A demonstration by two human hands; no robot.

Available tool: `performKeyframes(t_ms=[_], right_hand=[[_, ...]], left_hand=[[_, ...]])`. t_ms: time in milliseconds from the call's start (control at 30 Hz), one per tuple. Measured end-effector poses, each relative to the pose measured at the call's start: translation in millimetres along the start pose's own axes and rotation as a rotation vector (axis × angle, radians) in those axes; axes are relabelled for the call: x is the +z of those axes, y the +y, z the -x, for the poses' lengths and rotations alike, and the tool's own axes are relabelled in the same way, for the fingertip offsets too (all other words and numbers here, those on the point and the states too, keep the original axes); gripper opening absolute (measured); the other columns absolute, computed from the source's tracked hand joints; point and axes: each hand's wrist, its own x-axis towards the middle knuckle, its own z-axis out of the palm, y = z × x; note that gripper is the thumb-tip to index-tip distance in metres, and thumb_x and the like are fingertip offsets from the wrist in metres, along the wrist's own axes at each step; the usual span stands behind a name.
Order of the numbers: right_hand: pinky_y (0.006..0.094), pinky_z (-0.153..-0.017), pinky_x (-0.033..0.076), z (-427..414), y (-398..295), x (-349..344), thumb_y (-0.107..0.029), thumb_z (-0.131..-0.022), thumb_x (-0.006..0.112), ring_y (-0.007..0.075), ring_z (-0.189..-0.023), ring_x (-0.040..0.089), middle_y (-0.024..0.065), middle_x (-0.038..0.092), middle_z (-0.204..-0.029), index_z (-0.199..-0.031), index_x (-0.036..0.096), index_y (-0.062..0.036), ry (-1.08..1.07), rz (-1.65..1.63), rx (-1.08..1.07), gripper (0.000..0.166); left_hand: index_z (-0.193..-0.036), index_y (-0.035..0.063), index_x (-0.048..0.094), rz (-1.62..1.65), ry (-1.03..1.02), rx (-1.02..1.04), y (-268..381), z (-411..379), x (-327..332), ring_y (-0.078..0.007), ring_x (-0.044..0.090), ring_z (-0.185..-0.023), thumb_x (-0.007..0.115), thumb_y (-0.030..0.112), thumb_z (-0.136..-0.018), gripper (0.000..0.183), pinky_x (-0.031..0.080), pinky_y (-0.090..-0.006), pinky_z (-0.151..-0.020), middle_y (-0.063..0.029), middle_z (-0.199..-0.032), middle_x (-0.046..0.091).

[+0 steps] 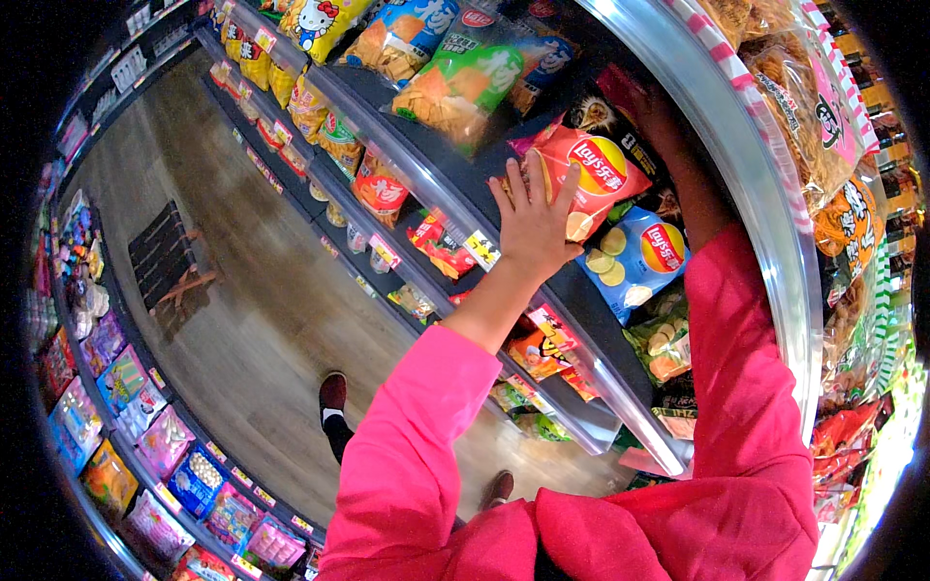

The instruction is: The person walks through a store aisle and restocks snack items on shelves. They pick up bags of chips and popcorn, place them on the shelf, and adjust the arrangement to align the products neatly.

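My left hand (534,225) lies with its fingers spread against the front of a red Lay's potato chip bag (599,174) on a dark shelf. Its palm faces the bag, and the fingers are not closed around it. Deep in shadow behind that bag is my right hand (652,112), close to a dark red package (617,83). Its fingers are too dark to make out. Just below the red bag leans a blue Lay's bag (639,258). A black snack package (628,138) is partly hidden behind the red one.
Clear plastic guards (407,156) with price tags edge the shelves. A green-labelled snack bag (461,87) sits farther along. Above runs a metal shelf rim (781,240) with bagged snacks (799,109). On the wooden floor (269,312) stands a folding stool (171,261).
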Motion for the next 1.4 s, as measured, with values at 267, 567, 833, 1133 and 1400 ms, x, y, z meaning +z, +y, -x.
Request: performKeyframes(t_ms=[267,567,833,1133,1400], right_hand=[[0.0516,-0.107,0.031,1.3,-6.5,-8.2,-0.046,-0.096,0.047,0.0496,-0.125,0.042,0.0348,0.044,-0.132,-0.13,0.047,0.0031,-0.152,-0.027,0.209,0.059],[0.0512,-0.111,0.025,2.2,-45.8,-28.7,-0.047,-0.094,0.049,0.048,-0.13,0.036,0.0324,0.039,-0.139,-0.133,0.045,0.0007,0.229,0.068,-0.016,0.062],[0.0508,-0.114,0.02,-74.6,-119.8,-28.2,-0.048,-0.093,0.051,0.0466,-0.135,0.03,0.0303,0.034,-0.145,-0.137,0.044,-0.0013,0.357,0.137,-0.047,0.064],[0.049,-0.114,0.021,-132.2,-162.6,-1.1,-0.055,-0.086,0.06,0.0437,-0.136,0.03,0.0272,0.032,-0.147,-0.141,0.04,-0.0035,0.287,-0.074,-0.11,0.078],[0.0487,-0.113,0.024,-119.6,-156.6,-13.1,-0.055,-0.081,0.067,0.0422,-0.135,0.033,0.0258,0.035,-0.146,-0.141,0.039,-0.0044,0.206,0.067,-0.066,0.083]], left_hand=[[-0.153,0.0243,0.017,0.015,-0.051,-0.002,0.2,-0.2,-2.5,-0.0511,0.014,-0.14,0.078,0.057,-0.065,0.112,0.013,-0.068,-0.108,-0.0295,-0.154,0.011],[-0.152,0.02,0.019,0.052,-0.013,0.003,-5.3,1.7,-8.5,-0.052,0.015,-0.14,0.082,0.055,-0.06,0.117,0.016,-0.0679,-0.108,-0.0315,-0.153,0.012],[-0.147,0.0047,0.026,0.22,0.442,-0.011,-77.5,-28.5,-60.5,-0.0517,0.018,-0.137,0.08,0.044,-0.069,0.103,0.016,-0.0607,-0.111,-0.0359,-0.148,0.018],[-0.149,0.0112,0.02,0.205,0.161,-0.052,-155.9,-87.1,-75.6,-0.0494,0.03,-0.13,0.085,0.042,-0.061,0.113,0.024,-0.0608,-0.107,-0.0326,-0.144,0.027],[-0.148,0.011,0.023,0.251,0.115,0.085,-155.0,-87.0,-63.2,-0.0475,0.034,-0.127,0.081,0.042,-0.063,0.108,0.027,-0.0611,-0.105,-0.0304,-0.14,0.032]])
